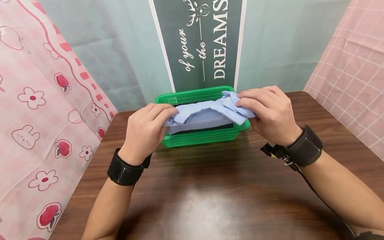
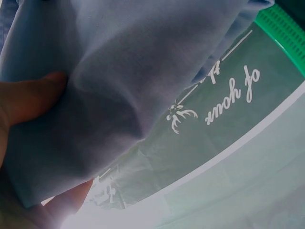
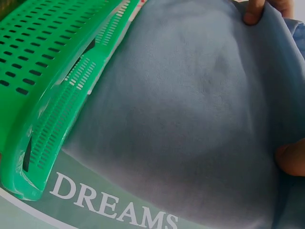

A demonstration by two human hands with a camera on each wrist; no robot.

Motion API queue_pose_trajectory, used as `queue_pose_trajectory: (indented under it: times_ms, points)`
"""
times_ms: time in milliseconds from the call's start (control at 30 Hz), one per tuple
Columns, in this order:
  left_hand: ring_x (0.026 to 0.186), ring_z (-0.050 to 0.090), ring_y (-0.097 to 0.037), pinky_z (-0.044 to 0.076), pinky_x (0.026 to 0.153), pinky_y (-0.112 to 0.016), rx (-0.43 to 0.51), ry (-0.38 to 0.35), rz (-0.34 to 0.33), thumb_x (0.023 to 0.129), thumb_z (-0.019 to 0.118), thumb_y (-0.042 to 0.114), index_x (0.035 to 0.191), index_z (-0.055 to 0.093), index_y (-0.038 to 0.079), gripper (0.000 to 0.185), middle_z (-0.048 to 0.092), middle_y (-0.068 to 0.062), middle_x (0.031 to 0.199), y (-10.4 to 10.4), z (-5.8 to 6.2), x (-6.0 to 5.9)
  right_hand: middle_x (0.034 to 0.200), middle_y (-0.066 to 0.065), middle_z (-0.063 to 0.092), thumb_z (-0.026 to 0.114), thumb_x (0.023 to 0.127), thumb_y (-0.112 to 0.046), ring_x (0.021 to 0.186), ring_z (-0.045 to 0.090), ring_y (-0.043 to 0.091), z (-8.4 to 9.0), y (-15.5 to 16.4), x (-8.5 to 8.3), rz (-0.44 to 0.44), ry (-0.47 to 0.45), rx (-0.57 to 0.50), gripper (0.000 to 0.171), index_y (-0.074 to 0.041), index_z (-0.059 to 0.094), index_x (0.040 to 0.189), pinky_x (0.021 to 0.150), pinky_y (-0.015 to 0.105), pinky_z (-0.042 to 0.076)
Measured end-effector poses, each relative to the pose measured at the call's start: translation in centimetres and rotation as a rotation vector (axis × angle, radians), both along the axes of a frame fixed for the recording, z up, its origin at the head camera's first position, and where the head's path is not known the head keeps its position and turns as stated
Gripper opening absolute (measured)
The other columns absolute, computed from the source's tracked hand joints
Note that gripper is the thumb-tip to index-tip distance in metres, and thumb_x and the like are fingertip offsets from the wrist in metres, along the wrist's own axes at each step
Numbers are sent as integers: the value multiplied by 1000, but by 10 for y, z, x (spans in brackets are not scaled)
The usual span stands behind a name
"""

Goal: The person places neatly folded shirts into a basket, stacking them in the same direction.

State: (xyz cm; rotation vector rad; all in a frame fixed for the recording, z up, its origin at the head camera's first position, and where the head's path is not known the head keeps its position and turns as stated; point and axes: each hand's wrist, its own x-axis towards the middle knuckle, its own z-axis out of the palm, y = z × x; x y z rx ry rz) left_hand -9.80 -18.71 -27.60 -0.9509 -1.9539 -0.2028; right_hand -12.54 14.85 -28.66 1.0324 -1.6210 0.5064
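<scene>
Nearest the camera, the brown wooden table (image 1: 210, 200) carries both forearms, each fitted with a black wrist strap. The left hand (image 1: 147, 130) sits at the left end of the green basket (image 1: 201, 138), its fingers curled over and pinching the left end of the light blue cloth (image 1: 207, 113). The left wrist view shows the thumb (image 2: 33, 98) pressed against the fabric, with cloth bunched over it. The right hand (image 1: 268, 111) pinches the right end of the cloth, fingers curled round a gathered fold. In the right wrist view a fingertip (image 3: 252, 12) grips the cloth's upper edge.

The cloth is stretched between the two hands. Its long axis runs left to right, parallel to the basket's long side. It hangs over the basket opening, with the lower edge dipping inside; whether it touches the bottom cannot be told. The basket stands on the table's far half, long side facing the person.

Behind the basket hangs a dark green banner (image 1: 199, 43) with white lettering.
</scene>
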Motion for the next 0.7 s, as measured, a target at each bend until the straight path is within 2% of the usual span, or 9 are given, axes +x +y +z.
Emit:
queue_pose_trajectory:
  times_ms: [133,367,700]
  points:
    - [92,72,-28,62,78,-42,-5,-9,1,99,60,-3,112,76,7,22,78,-8,108,-1,-3,-8,105,14,78,65,84,15,92,73,36,-2,1,-7,-13,-24,29,27,-4,75,100,79,51,49]
    - [90,72,-25,60,74,-40,-28,-29,17,96,54,-9,109,75,9,31,77,-5,106,-4,-14,-20,108,13,77,65,83,17,93,73,35,-14,4,-17,-54,-83,115,31,-5,75,103,82,49,51]
    - [89,72,-24,59,72,-39,-72,-68,26,95,53,-10,106,75,10,32,77,-3,106,-4,-22,-29,109,13,78,71,77,18,96,73,34,-29,5,-28,-51,-119,169,38,-6,75,106,81,48,53]
